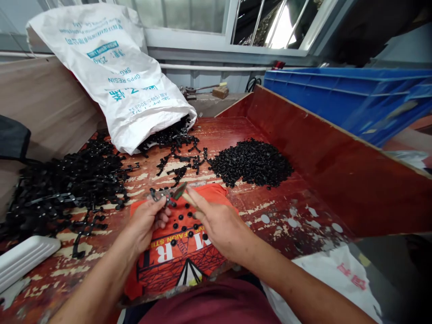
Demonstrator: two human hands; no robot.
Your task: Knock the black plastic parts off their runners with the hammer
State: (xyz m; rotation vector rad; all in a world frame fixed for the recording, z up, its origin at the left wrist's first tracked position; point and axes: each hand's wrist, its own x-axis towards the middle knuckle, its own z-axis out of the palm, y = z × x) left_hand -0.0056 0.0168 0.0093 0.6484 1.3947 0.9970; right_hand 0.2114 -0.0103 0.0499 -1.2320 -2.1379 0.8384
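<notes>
My left hand (146,220) pinches a black plastic sprue piece (157,195) above an orange printed cloth (180,252). My right hand (218,227) grips small cutting pliers (178,191) with their jaws at that piece. Several loose black round parts (184,222) lie on the cloth under my hands. A heap of the same small black parts (252,163) sits just beyond, to the right.
A white resin sack (114,72) spills black sprues (172,137) at the back. A big tangle of black sprues (64,184) covers the left. A red wooden side wall (337,157) borders the right, a blue crate (354,96) behind it. A white tray (23,258) lies at front left.
</notes>
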